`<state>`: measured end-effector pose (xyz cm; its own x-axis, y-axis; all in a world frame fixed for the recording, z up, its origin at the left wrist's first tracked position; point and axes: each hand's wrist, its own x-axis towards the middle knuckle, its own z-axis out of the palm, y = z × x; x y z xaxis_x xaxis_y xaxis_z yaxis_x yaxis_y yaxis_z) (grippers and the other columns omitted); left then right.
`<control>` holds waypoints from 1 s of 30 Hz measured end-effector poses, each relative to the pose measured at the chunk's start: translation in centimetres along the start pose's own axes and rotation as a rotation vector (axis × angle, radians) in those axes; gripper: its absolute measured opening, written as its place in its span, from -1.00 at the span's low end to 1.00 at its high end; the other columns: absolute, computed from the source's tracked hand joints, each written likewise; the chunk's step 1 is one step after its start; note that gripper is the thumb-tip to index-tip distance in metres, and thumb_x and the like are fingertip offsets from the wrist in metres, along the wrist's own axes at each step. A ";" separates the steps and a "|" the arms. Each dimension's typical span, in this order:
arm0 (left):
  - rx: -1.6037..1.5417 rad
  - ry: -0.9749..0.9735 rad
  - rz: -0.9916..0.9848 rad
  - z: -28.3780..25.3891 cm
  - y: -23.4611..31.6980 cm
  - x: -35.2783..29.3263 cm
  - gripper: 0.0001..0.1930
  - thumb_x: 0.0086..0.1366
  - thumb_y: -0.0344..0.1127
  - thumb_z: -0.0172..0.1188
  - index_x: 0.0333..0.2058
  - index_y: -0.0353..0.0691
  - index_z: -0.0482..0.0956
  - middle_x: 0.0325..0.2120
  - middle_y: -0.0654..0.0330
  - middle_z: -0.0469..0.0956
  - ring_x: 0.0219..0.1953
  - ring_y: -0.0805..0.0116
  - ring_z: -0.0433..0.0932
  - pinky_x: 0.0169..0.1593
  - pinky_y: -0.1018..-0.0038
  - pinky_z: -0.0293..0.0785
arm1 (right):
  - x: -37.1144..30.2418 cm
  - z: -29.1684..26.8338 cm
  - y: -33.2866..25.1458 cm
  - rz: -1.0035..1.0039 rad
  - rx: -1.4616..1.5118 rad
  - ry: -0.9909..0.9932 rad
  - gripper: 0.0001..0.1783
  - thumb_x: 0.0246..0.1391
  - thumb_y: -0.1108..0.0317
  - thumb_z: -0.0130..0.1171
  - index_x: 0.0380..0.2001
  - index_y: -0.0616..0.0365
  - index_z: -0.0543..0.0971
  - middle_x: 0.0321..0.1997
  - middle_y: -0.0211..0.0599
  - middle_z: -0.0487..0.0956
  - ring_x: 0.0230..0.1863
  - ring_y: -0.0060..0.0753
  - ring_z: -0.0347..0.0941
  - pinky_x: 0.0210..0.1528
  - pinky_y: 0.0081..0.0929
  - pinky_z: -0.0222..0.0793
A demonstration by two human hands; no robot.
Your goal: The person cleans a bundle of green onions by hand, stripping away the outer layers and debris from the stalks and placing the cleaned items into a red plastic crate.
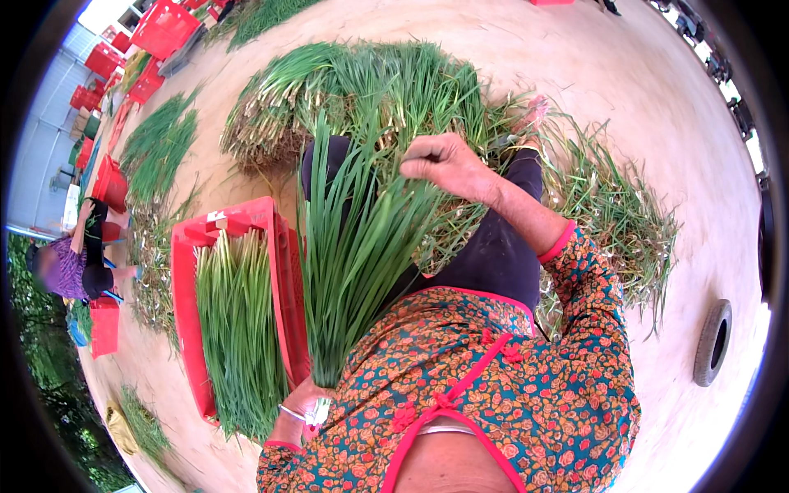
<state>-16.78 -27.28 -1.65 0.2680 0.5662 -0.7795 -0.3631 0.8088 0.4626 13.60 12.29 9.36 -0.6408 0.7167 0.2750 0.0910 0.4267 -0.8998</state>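
Observation:
My left hand grips the root end of a thick bunch of long green chives, which fans upward across my lap. At the bunch's upper part my right hand has its fingers curled into the leaf tips, pinching some blades. Beyond my knees lies a big loose heap of uncleaned chives with roots and dry leaves. My sleeves are floral with pink cuffs.
A red plastic crate at my left holds cleaned chives laid lengthwise. More chive piles and red crates lie further left. A person in purple sits at the far left. A tyre lies on the concrete at right.

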 end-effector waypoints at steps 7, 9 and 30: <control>-0.059 0.009 -0.015 1.7 1.1 -0.6 -0.25 -0.18 -0.57 0.36 0.09 -0.32 0.33 -0.01 0.17 0.45 0.04 0.34 0.40 0.14 0.41 0.26 | 0.7 0.8 -4.1 -0.379 -0.687 0.013 -0.81 -0.02 0.35 0.18 -0.29 0.09 0.51 -0.43 -0.30 0.46 -0.34 -0.21 0.46 -0.41 -0.35 0.40; -0.044 0.013 -0.011 1.3 0.9 -0.5 -0.25 -0.18 -0.57 0.36 0.09 -0.33 0.33 -0.01 0.17 0.45 0.03 0.33 0.41 0.14 0.41 0.26 | 0.8 2.5 -3.3 -0.443 -0.818 -0.116 -0.80 -0.10 0.31 0.19 -0.36 0.04 0.45 -0.43 -0.31 0.37 -0.29 -0.25 0.41 -0.43 -0.31 0.39; -0.053 0.073 0.011 3.4 1.8 -1.6 -0.40 -0.11 -0.57 0.26 0.01 -0.37 0.39 -0.08 0.08 0.50 -0.09 0.22 0.52 -0.01 0.31 0.44 | 2.0 4.7 -1.9 -0.397 -0.816 -0.027 -0.75 -0.04 0.14 0.18 -0.46 0.08 0.48 -0.45 -0.35 0.43 -0.29 -0.26 0.44 -0.37 -0.30 0.43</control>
<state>-14.83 -26.17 1.89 0.1984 0.5604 -0.8041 -0.4133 0.7918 0.4498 8.57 10.34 10.02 -0.7571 0.4251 0.4961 0.3653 0.9050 -0.2181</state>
